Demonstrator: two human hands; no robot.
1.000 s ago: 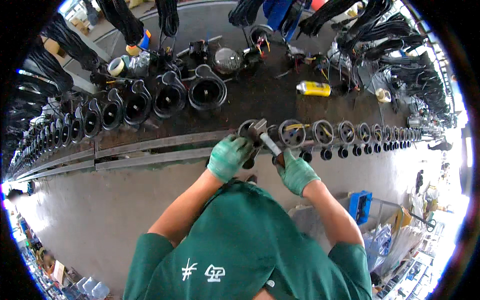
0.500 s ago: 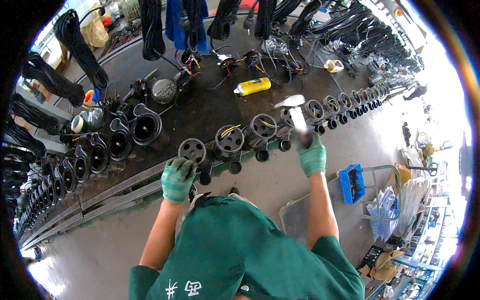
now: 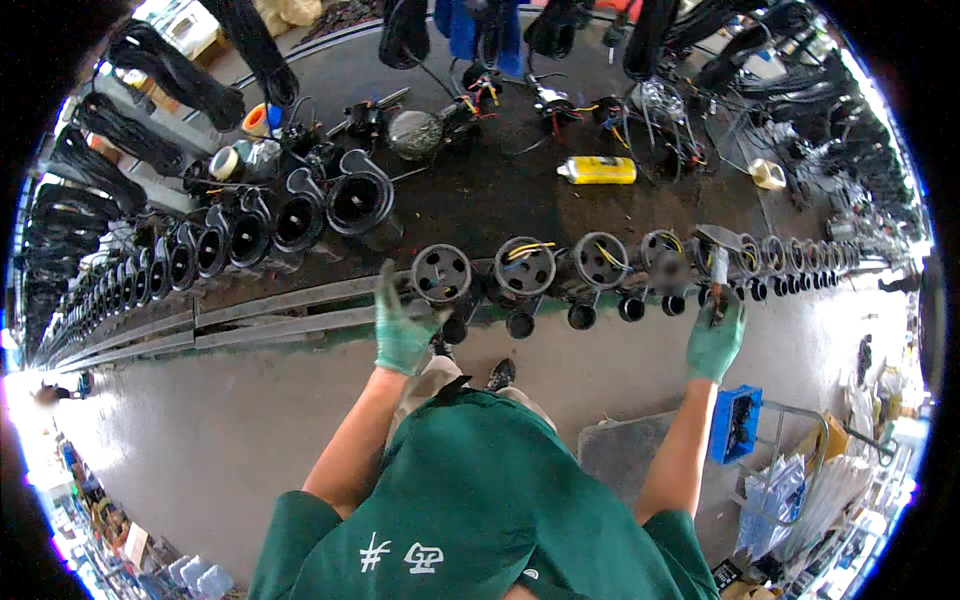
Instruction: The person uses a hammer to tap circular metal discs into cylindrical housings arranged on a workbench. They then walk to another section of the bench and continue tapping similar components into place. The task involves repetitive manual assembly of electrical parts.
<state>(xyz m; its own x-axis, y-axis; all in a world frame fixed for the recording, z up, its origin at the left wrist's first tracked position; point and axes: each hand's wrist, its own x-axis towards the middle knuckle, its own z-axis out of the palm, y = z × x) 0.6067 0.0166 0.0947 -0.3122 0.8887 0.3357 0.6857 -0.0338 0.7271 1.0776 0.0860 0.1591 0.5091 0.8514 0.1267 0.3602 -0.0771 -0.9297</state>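
Observation:
My left hand (image 3: 402,330), in a pale green glove, is beside the leftmost cup-shaped black housing (image 3: 442,273) of the row along the bench edge. Its fingers point up and are apart, with nothing held; whether it touches the housing I cannot tell. My right hand (image 3: 717,345), gloved the same way, is closed round the handle of a hammer (image 3: 720,240). The hammer's metal head is over the right part of the row. Yellow wires lie in a neighbouring housing (image 3: 525,265), and short black round sockets (image 3: 519,324) stick out below the row.
Spiral-shaped black housings (image 3: 360,200) line the bench (image 3: 500,200) on the left. A yellow can (image 3: 600,170) lies behind the row, near wired parts and hanging black cable bundles (image 3: 405,35). On the right, a blue crate (image 3: 736,425) rests on a cart (image 3: 630,450).
The view has shifted, so the bench things appear farther right. My left hand's fingers have come off the leftmost housing's rim and spread. The hammer has moved right along the row.

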